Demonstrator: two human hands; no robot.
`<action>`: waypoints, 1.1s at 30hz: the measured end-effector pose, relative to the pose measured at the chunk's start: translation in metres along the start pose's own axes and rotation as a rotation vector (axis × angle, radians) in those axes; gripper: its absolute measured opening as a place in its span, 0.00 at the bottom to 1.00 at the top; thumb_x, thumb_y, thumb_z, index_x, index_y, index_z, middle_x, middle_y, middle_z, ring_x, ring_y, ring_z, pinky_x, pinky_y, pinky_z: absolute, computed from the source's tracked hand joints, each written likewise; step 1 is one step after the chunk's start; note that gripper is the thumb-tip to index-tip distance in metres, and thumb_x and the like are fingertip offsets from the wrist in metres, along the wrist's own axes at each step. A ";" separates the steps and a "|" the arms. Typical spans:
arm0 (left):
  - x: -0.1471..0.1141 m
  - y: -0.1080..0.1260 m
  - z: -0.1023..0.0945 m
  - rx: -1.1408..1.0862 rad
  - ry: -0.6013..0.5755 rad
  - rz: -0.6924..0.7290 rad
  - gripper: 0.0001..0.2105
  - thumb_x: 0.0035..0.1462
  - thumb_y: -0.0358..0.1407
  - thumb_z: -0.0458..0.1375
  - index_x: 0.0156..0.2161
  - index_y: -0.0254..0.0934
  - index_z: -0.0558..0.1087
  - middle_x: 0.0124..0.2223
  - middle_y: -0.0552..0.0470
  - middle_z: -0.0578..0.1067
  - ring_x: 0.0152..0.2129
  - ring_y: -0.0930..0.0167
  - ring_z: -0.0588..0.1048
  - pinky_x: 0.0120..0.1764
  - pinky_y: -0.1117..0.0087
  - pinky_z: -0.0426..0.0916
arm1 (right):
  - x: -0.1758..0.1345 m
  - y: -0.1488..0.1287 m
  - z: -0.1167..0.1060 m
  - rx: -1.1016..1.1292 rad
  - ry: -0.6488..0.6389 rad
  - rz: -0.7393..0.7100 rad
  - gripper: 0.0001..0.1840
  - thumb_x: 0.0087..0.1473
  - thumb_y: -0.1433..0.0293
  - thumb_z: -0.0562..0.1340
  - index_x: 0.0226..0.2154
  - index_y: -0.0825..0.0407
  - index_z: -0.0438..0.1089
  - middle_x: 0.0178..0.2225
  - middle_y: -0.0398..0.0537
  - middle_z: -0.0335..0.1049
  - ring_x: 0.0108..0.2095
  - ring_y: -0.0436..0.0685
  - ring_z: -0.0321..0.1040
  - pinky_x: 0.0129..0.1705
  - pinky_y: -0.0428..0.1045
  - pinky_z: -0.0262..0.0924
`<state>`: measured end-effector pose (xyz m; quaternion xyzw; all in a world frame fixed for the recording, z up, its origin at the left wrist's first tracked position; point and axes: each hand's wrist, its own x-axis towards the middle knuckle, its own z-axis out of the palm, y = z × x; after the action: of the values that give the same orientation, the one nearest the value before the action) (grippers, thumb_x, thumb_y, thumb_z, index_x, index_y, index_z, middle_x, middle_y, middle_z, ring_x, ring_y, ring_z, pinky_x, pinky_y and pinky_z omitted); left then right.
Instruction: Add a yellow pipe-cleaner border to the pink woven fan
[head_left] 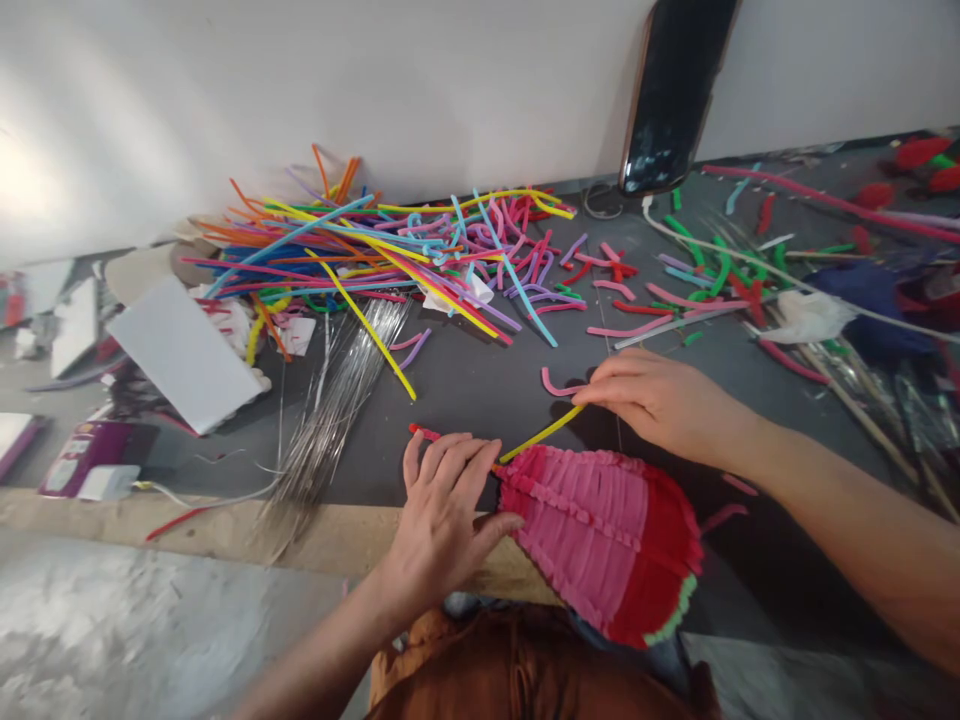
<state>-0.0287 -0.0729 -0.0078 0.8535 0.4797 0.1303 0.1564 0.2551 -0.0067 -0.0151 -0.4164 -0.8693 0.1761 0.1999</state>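
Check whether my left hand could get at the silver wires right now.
Probably yes: the silver wires lie near your left hand, with only bare tabletop apparently between them, though that hand would likely have to let go of the pink and red piece.

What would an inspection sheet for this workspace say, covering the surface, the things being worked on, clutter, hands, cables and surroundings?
Surface: dark tabletop, with a pale front edge.
Things in work: pink-and-red piece with a light-green rim; yellow stem by its narrow end.
Clutter: heap of coloured stems at the back; thin wire bundle; short scraps scattered to the right.
Hands: left hand at the piece's narrow end, exact grip unclear; right hand pinches the yellow stem.
Cables: white cable from the phone; another at left.
Surroundings: pale wall behind.
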 end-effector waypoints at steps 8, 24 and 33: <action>-0.004 -0.002 0.004 0.005 0.011 0.005 0.24 0.54 0.46 0.60 0.53 0.37 0.68 0.48 0.45 0.75 0.52 0.59 0.66 0.60 0.50 0.46 | 0.009 0.008 -0.006 0.121 0.033 0.066 0.14 0.60 0.72 0.53 0.40 0.47 0.74 0.36 0.45 0.74 0.37 0.53 0.71 0.41 0.51 0.65; -0.007 0.000 0.005 0.015 0.150 0.052 0.11 0.59 0.35 0.56 0.46 0.41 0.74 0.45 0.51 0.78 0.53 0.62 0.67 0.63 0.48 0.41 | 0.018 0.007 0.004 0.180 -0.029 0.046 0.14 0.60 0.71 0.53 0.39 0.48 0.74 0.34 0.47 0.74 0.36 0.53 0.69 0.38 0.49 0.63; -0.013 0.000 0.005 0.201 0.059 0.129 0.15 0.58 0.38 0.56 0.51 0.44 0.71 0.48 0.52 0.76 0.54 0.59 0.66 0.62 0.43 0.34 | 0.021 0.006 0.005 0.123 -0.070 0.051 0.15 0.60 0.71 0.52 0.39 0.48 0.75 0.34 0.47 0.74 0.36 0.54 0.69 0.39 0.50 0.63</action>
<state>-0.0336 -0.0852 -0.0138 0.8897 0.4389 0.1164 0.0473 0.2447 0.0132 -0.0177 -0.4191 -0.8524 0.2485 0.1900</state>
